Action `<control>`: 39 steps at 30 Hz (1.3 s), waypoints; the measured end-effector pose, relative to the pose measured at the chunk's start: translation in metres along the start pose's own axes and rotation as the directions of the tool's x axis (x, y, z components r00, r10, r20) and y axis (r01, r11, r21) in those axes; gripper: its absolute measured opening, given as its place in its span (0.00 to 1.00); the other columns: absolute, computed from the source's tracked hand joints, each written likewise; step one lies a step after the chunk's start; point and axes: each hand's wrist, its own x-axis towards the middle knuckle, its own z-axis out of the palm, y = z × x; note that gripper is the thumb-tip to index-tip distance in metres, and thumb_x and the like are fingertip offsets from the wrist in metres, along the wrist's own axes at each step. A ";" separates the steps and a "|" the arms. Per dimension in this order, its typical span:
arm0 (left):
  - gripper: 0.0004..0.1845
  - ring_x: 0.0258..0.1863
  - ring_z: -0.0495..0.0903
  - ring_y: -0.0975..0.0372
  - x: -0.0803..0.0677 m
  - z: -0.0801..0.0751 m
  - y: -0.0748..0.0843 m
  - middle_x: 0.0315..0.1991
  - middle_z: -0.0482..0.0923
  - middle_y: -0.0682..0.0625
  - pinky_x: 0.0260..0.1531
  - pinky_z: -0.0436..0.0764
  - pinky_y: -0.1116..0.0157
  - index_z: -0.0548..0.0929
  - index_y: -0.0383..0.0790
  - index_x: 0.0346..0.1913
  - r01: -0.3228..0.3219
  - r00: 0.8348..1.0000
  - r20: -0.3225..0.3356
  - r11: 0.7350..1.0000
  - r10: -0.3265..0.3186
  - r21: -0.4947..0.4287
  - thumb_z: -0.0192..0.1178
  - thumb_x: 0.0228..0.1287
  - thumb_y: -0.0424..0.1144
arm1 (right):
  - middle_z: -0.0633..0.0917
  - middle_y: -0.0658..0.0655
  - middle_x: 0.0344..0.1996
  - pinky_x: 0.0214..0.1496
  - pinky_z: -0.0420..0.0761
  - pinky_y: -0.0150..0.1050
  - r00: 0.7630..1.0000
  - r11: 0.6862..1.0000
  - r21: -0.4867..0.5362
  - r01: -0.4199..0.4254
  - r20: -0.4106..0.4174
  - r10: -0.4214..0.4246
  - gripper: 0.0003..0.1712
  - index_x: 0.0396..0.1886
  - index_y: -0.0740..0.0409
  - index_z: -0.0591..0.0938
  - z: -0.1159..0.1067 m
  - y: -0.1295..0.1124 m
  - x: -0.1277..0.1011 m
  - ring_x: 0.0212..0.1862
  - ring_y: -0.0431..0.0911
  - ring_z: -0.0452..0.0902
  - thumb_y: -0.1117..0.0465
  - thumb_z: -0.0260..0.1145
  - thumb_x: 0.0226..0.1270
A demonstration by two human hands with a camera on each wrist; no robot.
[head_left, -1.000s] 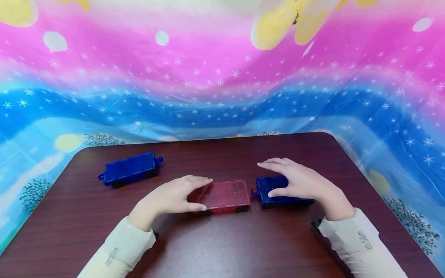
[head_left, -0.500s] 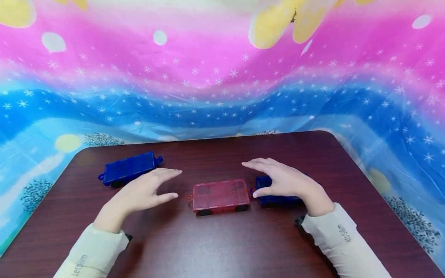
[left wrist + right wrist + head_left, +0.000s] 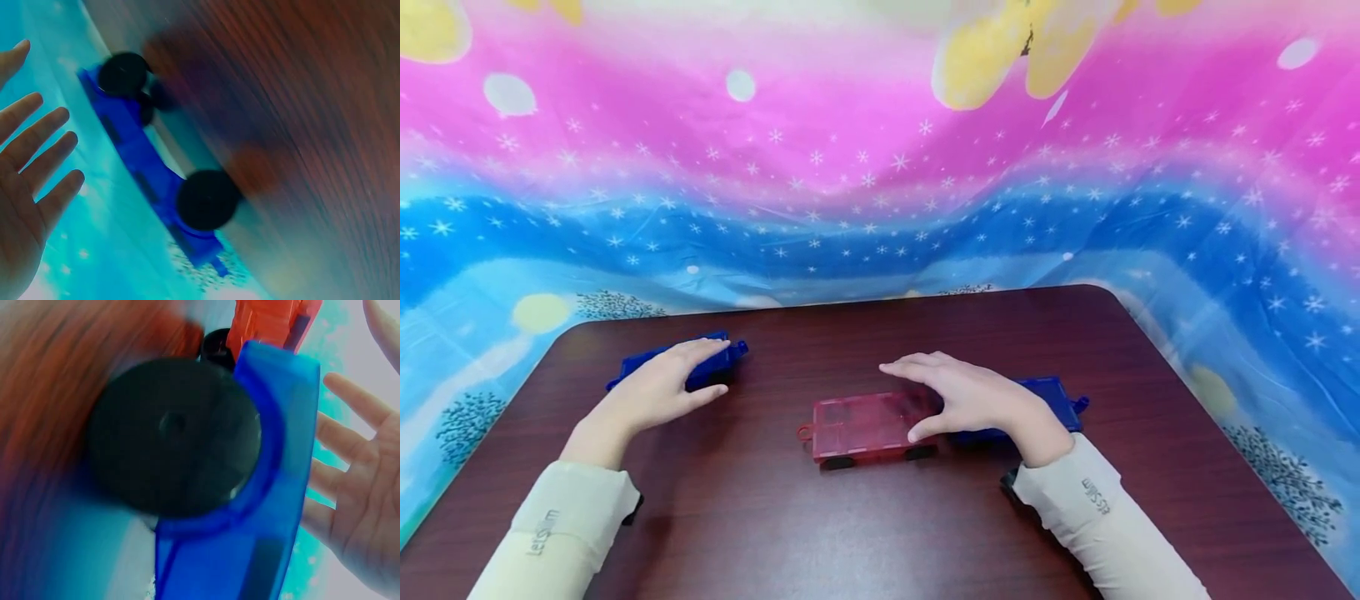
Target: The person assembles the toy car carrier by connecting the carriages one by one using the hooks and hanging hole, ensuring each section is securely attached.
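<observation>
Red car (image 3: 872, 427): a flat, oblong slab of see-through red plastic with a moulded grid on top, a small ring hook at its left end and black wheels beneath; it stands near the middle of the table, its right end under the right hand.
Right blue car (image 3: 1045, 398): the same oblong shape in translucent deep blue, glossy, with a small nub at its right end; it sits just behind and right of the red car, mostly hidden by the hand and wrist (in the right wrist view its round black wheel (image 3: 174, 436) fills the frame, blurred).
Left blue car (image 3: 715, 367): another blue slab with round black wheels (image 3: 206, 200), lying aslant at the far left of the table.
Right hand (image 3: 970, 396): arched over the joint between the red car and the right blue car, fingers (image 3: 910, 367) straight and slightly spread; whether they press the plastic I cannot tell.
Left hand (image 3: 658, 387): lying over the left blue car, fingers (image 3: 47, 147) extended and a little apart, palm open; contact is unclear.
Sleeves (image 3: 550, 533): pale cream, smooth knit.
Table (image 3: 880, 525): dark red-brown wood grain, rounded corners, faint sheen.
Backdrop (image 3: 850, 167): thin creased sheet, pink over blue, dotted with white stars.
</observation>
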 end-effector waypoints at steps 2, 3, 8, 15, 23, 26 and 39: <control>0.39 0.70 0.63 0.36 0.003 0.000 -0.010 0.71 0.64 0.31 0.66 0.65 0.36 0.64 0.35 0.74 0.007 1.000 0.003 1.000 -0.007 -0.003 0.62 0.68 0.52 | 0.65 0.52 0.75 0.70 0.71 0.55 1.000 1.000 0.003 -0.002 0.018 0.002 0.50 0.78 0.39 0.61 0.001 -0.003 0.003 0.75 0.51 0.61 0.41 0.74 0.58; 0.39 0.70 0.63 0.36 0.005 0.001 -0.015 0.71 0.64 0.31 0.65 0.66 0.36 0.64 0.35 0.74 0.011 1.000 0.003 1.000 -0.011 -0.003 0.63 0.68 0.51 | 0.65 0.51 0.75 0.70 0.71 0.54 1.000 1.000 0.003 -0.003 0.026 0.003 0.50 0.78 0.39 0.62 0.002 -0.004 0.005 0.74 0.51 0.61 0.41 0.74 0.57; 0.41 0.68 0.65 0.35 0.009 0.001 -0.032 0.70 0.65 0.30 0.63 0.68 0.35 0.63 0.32 0.74 0.043 0.999 -0.008 0.999 -0.043 -0.003 0.65 0.66 0.51 | 0.66 0.50 0.74 0.69 0.73 0.52 0.998 1.000 0.002 -0.004 0.063 0.004 0.51 0.77 0.39 0.63 0.009 -0.011 0.013 0.73 0.48 0.62 0.41 0.75 0.55; 0.44 0.67 0.66 0.35 0.014 0.001 -0.043 0.70 0.64 0.29 0.61 0.70 0.35 0.62 0.33 0.75 0.075 0.997 0.008 0.997 -0.075 -0.012 0.67 0.63 0.52 | 0.69 0.47 0.72 0.67 0.74 0.50 0.995 1.000 -0.015 -0.005 0.101 0.006 0.51 0.76 0.38 0.64 0.019 -0.017 0.020 0.71 0.45 0.63 0.42 0.77 0.53; 0.47 0.62 0.69 0.33 0.017 0.003 -0.052 0.68 0.65 0.27 0.57 0.72 0.34 0.62 0.32 0.74 0.103 0.994 0.049 0.994 -0.102 -0.028 0.68 0.60 0.55 | 0.71 0.48 0.70 0.67 0.74 0.49 0.990 1.000 -0.025 0.018 0.138 -0.014 0.51 0.76 0.37 0.65 0.024 -0.022 0.024 0.69 0.45 0.66 0.45 0.79 0.52; 0.47 0.62 0.70 0.33 0.017 0.004 -0.054 0.68 0.65 0.26 0.56 0.72 0.34 0.62 0.32 0.74 0.112 0.992 0.056 0.993 -0.111 -0.030 0.69 0.60 0.55 | 0.72 0.49 0.69 0.67 0.74 0.50 0.990 0.999 -0.026 0.018 0.142 -0.014 0.50 0.75 0.38 0.67 0.024 -0.023 0.024 0.68 0.47 0.67 0.46 0.79 0.53; 0.45 0.61 0.71 0.34 0.020 0.006 -0.054 0.66 0.67 0.26 0.56 0.73 0.35 0.64 0.32 0.73 0.104 0.992 0.069 0.994 -0.102 -0.025 0.69 0.60 0.53 | 0.74 0.49 0.65 0.67 0.73 0.51 0.989 0.999 -0.042 0.016 0.150 -0.010 0.46 0.74 0.37 0.67 0.023 -0.022 0.026 0.64 0.46 0.70 0.48 0.77 0.56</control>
